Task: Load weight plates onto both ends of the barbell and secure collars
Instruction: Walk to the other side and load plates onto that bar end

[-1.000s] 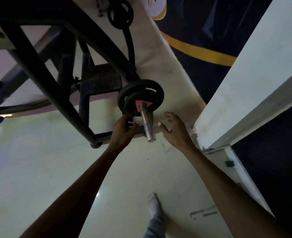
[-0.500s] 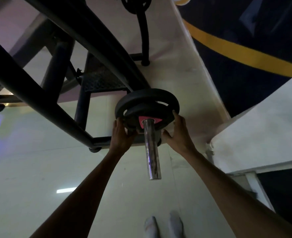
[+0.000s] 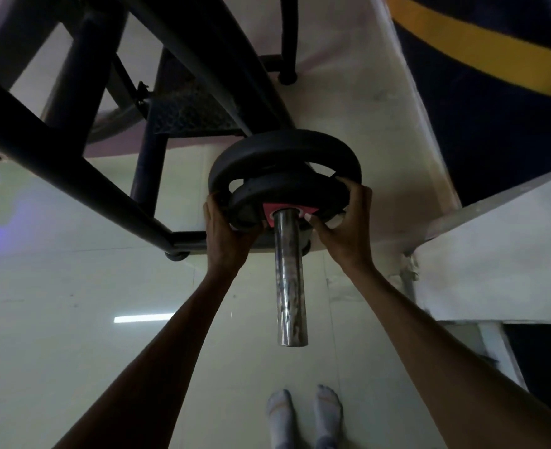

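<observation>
Now both hands grip the small plate [image 3: 287, 196], left hand [image 3: 227, 231] at 9 o'clock, right hand [image 3: 345, 228] at 3; push evenly along the bar [image 3: 290, 280] until flush with the big plate [image 3: 284, 157].

There is just one camera, worn on the person's head. It looks forward and steeply down, close to both arms, at the bar's end [image 3: 289, 280], the floor [image 3: 73, 319] and two socked feet [image 3: 303, 416].
</observation>
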Tool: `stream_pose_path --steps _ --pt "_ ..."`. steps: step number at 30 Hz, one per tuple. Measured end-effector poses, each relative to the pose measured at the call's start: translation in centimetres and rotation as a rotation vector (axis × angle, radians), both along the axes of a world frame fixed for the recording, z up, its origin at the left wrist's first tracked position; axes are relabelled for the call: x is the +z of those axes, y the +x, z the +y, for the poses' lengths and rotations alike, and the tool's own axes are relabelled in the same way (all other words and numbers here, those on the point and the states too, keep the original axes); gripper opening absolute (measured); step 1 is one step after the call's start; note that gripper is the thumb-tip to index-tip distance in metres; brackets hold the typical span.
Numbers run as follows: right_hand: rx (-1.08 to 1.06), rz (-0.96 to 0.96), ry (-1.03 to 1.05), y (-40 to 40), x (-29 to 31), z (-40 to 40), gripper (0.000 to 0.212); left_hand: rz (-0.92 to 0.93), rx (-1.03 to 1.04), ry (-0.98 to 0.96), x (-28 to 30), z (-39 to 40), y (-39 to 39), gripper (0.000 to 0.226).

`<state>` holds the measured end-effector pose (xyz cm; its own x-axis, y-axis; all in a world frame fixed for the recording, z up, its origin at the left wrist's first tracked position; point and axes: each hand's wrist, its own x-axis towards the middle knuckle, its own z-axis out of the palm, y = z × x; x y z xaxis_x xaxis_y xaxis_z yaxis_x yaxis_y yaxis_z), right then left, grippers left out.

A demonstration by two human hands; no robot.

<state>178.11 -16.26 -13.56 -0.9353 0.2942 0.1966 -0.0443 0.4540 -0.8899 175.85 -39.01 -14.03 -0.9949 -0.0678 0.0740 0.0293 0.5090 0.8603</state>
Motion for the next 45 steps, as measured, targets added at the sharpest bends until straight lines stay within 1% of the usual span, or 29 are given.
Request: stream_pose_path --steps 2,4,6,9,11,13,17,22,25,28,30,34,38,40,43,45 --pt "0.031 -0.002 0.054 0.2 -0.3 0.5 0.066 -0.026 -0.021 0.014 0.3 0.0 0.5 0.081" --pt "0.053 -0.018 0.092 0.9 -0.5 1.0 0.060 -0.062 -0.027 0.014 0.5 -0.2 1.4 0.078" --pt "0.061 -0.059 0.099 2.1 -0.4 1.0 0.061 -0.076 -0.046 0.014 0.8 -0.3 2.7 0.074" --pt "0.082 -0.105 0.069 4.6 0.1 0.5 0.063 -0.046 -0.105 -0.008 0.7 -0.8 5.3 0.061" --pt "0.104 -0.102 0.025 6.6 0.3 0.1 0.056 -0.063 -0.124 -0.006 0.4 -1.4 6.9 0.052" --pt "0.097 -0.107 0.009 8.9 0.7 -0.3 0.050 -0.094 -0.138 0.016 0.2 -2.2 8.6 0.053" --pt "0.078 -0.122 0.020 13.8 1.4 -1.1 0.050 -0.116 -0.138 0.060 0.5 -3.0 13.3 0.062" --pt "0.071 -0.166 0.024 20.0 2.0 -2.1 0.051 -0.120 -0.160 0.070 1.1 -3.7 18.9 0.046" --pt "0.063 -0.174 0.014 23.5 3.4 -2.8 0.050 -0.132 -0.169 0.082 2.1 -4.3 21.9 0.043" --pt "0.058 -0.160 -0.002 27.2 6.2 -3.9 0.051 -0.122 -0.179 0.117 4.7 -5.4 25.6 0.045" --pt "0.051 -0.142 -0.013 29.5 8.6 -4.9 0.052 -0.097 -0.172 0.160 7.1 -6.4 28.0 0.050" --pt "0.052 -0.052 -0.050 34.7 15.1 -8.3 0.054 0.001 -0.148 0.191 13.9 -9.5 33.4 0.059" --pt "0.085 0.015 -0.075 38.6 21.2 -12.3 0.057 0.075 -0.099 0.216 20.5 -13.4 38.3 0.058" --pt "0.104 0.046 -0.067 40.1 24.0 -14.3 0.061 0.112 -0.081 0.223 23.7 -15.6 40.4 0.058" --pt "0.131 0.088 -0.020 41.9 28.0 -17.9 0.077 0.161 -0.057 0.226 28.3 -19.4 43.4 0.057" --pt "0.155 0.134 0.014 42.8 30.4 -20.2 0.083 0.201 -0.045 0.235 30.8 -21.9 44.9 0.057"
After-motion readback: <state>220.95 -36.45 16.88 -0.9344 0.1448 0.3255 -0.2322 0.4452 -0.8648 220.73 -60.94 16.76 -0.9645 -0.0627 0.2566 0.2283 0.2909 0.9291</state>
